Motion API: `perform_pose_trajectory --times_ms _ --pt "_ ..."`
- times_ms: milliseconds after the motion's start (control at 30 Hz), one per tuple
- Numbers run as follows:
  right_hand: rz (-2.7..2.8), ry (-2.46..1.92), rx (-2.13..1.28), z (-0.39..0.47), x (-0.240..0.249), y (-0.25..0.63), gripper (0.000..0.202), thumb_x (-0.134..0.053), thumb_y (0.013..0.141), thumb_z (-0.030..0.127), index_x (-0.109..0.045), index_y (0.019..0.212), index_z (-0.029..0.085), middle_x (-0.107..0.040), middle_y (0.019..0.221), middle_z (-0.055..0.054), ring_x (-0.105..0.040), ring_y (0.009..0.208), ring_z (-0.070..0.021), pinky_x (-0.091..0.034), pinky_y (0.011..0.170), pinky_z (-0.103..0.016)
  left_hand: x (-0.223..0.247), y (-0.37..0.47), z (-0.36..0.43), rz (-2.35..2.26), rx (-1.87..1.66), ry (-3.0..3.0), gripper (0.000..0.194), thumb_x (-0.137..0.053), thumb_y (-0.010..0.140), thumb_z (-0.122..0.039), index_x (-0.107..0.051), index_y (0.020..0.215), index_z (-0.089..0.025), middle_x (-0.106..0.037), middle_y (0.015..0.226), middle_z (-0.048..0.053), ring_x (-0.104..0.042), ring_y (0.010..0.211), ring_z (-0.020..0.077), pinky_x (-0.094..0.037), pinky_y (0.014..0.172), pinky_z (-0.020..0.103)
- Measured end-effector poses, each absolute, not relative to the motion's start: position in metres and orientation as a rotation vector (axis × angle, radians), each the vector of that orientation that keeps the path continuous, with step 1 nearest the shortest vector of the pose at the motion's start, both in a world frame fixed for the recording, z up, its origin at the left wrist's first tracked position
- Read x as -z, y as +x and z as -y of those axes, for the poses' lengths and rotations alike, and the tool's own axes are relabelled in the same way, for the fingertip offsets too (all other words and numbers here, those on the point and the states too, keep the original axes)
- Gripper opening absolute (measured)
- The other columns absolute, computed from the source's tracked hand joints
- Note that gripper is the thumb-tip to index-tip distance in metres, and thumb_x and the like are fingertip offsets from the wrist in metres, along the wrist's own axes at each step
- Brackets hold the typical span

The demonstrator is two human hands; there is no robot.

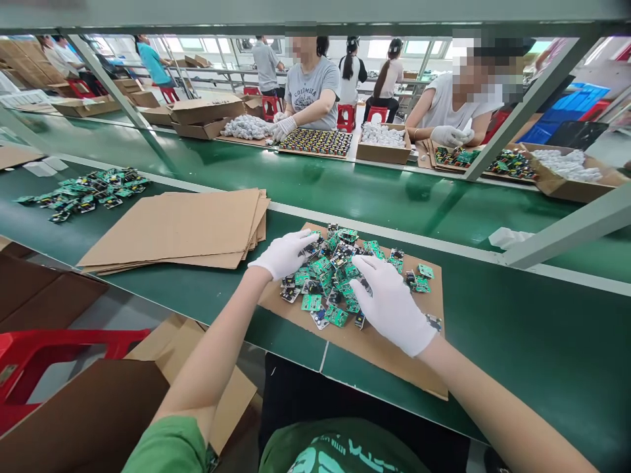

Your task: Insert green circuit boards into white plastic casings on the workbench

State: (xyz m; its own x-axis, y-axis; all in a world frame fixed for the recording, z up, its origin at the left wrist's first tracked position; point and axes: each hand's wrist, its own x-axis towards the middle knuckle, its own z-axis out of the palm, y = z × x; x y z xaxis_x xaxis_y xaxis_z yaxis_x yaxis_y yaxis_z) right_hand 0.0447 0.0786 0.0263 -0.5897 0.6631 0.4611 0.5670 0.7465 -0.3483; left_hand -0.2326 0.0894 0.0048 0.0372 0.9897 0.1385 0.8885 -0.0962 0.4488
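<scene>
A loose heap of small green circuit boards (323,266) lies on a flat cardboard sheet (394,358) in front of me. My left hand (283,255), in a white glove, reaches over the heap's left side with its fingers stretched out and touching or just above the boards. My right hand (394,305), gloved too, is at the heap's right side. Its thumb and fingers are apart, and I see nothing held between them. Some fingertips are hard to tell from the boards. A few boards lie apart at the sheet's right edge.
Left of me lie stacked cardboard sheets (182,226) and a second pile of circuit boards (93,190). A slanted metal post (566,226) stands at right. A red stool (64,348) and an open carton (98,407) are below left. Co-workers sit across the green bench.
</scene>
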Motion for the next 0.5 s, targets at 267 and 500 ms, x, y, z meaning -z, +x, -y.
perform_pose_trajectory --times_ms 267,500 --pt "2.243 -0.913 -0.232 -0.091 -0.043 0.051 0.039 -0.049 0.099 0.025 -0.057 0.135 0.014 -0.055 0.139 -0.016 -0.051 0.128 -0.0326 -0.046 0.107 -0.053 -0.028 -0.227 -0.085 -1.836 -0.986 1.897 0.031 -0.048 0.093 -0.031 -0.069 0.114 -0.020 -0.068 0.114 0.008 -0.063 0.100 0.0217 -0.052 0.089 0.036" --pt "2.285 -0.822 -0.828 -0.108 -0.063 0.033 0.050 -0.052 0.098 0.030 -0.046 0.147 0.024 -0.064 0.131 -0.007 -0.065 0.102 -0.0238 -0.054 0.094 -0.044 -0.064 -0.163 -0.069 -1.652 -1.089 1.746 0.035 -0.066 0.082 -0.026 -0.061 0.117 -0.024 -0.061 0.098 -0.001 -0.056 0.067 0.0103 -0.048 0.069 0.027"
